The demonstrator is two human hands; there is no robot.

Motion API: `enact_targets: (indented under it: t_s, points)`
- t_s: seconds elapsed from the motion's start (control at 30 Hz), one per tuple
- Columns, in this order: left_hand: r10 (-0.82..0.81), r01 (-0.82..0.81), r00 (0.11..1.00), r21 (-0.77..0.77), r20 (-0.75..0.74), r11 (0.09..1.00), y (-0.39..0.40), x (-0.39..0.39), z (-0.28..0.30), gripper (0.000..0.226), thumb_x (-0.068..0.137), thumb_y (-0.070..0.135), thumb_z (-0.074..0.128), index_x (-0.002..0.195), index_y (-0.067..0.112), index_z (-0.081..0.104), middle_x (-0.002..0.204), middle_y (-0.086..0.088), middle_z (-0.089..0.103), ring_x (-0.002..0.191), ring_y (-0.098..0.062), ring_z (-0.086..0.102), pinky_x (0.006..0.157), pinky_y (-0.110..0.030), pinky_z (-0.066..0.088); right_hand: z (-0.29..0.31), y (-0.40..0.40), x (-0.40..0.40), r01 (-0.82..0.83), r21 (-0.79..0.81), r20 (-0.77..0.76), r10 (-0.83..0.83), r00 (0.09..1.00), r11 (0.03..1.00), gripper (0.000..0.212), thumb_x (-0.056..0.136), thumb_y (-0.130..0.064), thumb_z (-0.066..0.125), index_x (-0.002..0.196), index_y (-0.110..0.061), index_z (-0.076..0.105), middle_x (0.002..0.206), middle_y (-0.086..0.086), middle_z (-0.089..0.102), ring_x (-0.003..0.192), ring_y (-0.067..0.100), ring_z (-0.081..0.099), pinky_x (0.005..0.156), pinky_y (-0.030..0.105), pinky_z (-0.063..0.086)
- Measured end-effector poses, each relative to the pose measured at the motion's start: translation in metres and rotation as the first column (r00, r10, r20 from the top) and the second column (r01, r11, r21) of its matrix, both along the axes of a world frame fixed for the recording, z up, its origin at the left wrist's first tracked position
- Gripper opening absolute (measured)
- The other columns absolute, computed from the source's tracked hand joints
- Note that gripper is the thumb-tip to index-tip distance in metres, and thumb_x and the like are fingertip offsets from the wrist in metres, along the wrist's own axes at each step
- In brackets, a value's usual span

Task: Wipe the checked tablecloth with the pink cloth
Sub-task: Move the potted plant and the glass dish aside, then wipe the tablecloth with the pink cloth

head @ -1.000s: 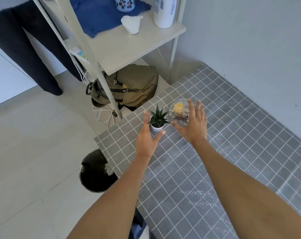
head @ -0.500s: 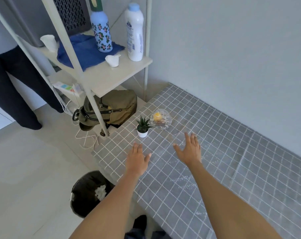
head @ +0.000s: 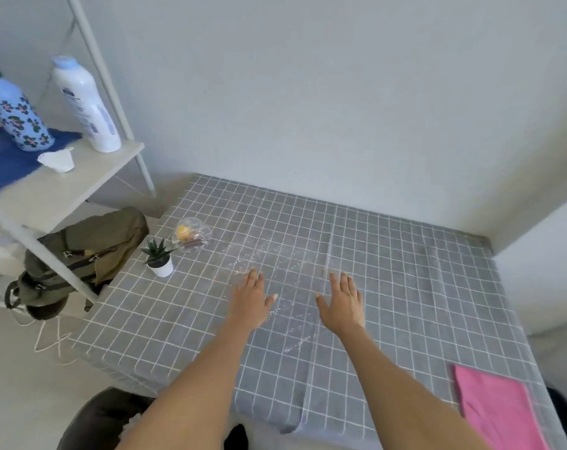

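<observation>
Right, both hands hover flat and spread, my left hand (head: 250,303) and right hand (head: 340,303) empty over the checked tablecloth (head: 405,274). The pink cloth (head: 499,410) lies untouched at four o'clock; next, I'd say, my right reaches back for it.

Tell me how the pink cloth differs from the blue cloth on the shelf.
The pink cloth lies on the checked tablecloth at its near right corner; the blue cloth lies on the shelf. The pink one has nothing on it; the blue one carries a flowered bottle. Both lie flat, and neither hand touches them.
</observation>
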State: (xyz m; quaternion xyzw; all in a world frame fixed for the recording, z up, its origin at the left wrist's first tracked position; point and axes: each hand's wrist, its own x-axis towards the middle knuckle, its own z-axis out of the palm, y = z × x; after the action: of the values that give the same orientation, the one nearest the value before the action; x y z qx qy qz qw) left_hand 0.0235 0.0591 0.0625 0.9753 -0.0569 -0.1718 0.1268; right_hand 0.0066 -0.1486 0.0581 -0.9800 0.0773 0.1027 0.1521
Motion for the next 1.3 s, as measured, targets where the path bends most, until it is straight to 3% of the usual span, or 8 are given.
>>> enact_targets:
  t_s: [0.3,0.6,0.97,1.3]
  points:
    - [-0.199,0.199,0.980,-0.045,0.003,0.979,-0.146,-0.048,0.012,0.067,0.101,0.044,0.031,0.153,0.009,0.007,0.161,-0.011,-0.003,0.149,-0.026,0.001,0.121,-0.043,0.009,0.004,-0.133,-0.094,0.183,-0.001,-0.017,-0.183,0.983,0.983,0.064,0.102,-0.045,0.033,0.155,-0.019,0.008,0.162,0.008,-0.002,0.149,0.024,-0.006,0.121,0.044,0.003]
    - [-0.310,0.305,0.949,-0.081,-0.050,0.949,-0.255,-0.137,-0.011,0.067,0.101,0.044,0.033,0.153,0.009,0.007,0.161,-0.011,-0.002,0.149,-0.025,0.001,0.121,-0.042,0.011,-0.012,-0.237,-0.201,0.265,-0.071,-0.103,-0.271,0.957,0.962,0.063,0.102,-0.046,0.026,0.155,-0.019,0.005,0.162,0.009,-0.005,0.149,0.024,-0.008,0.121,0.044,0.001]
    - [-0.447,0.444,0.887,-0.052,-0.113,0.894,-0.323,-0.206,-0.043,0.069,0.101,0.043,0.032,0.152,0.007,0.002,0.161,-0.012,-0.006,0.149,-0.026,-0.004,0.121,-0.042,0.003,-0.042,-0.304,-0.277,0.298,-0.096,-0.119,-0.308,0.944,0.950,0.066,0.101,-0.049,0.030,0.155,-0.021,0.006,0.162,0.007,-0.003,0.149,0.023,-0.007,0.120,0.043,0.001]
    - [-0.458,0.453,0.888,-0.087,-0.046,0.887,-0.354,-0.229,-0.063,0.074,0.100,0.036,0.037,0.152,0.010,-0.009,0.160,-0.009,-0.014,0.148,-0.022,-0.009,0.122,-0.042,0.001,-0.062,-0.324,-0.291,0.241,-0.025,-0.109,-0.242,0.964,0.970,0.075,0.096,-0.054,0.038,0.155,-0.028,0.001,0.162,0.004,-0.008,0.149,0.021,-0.006,0.120,0.042,-0.001]
